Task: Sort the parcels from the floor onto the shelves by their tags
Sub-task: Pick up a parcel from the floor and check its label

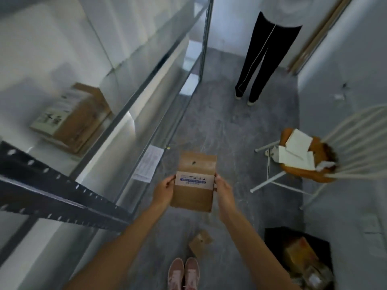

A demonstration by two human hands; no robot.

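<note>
A flat brown cardboard parcel (194, 195) with a white and blue tag on its face is held in front of me above the floor. My left hand (164, 190) grips its left edge and my right hand (224, 192) grips its right edge. Another small brown parcel (200, 242) lies on the grey floor just ahead of my feet. To the left stands a metal shelf rack (134, 97), and a cardboard box (73, 118) with a label sits on one of its white shelves. The tag's writing is too blurred to read.
A person in black trousers (259, 59) stands at the far end of the aisle. A white wire chair (326, 155) with an orange cushion and white papers is on the right. A black bin (297, 258) holding more parcels sits at the lower right. A paper sheet (148, 166) hangs on the rack.
</note>
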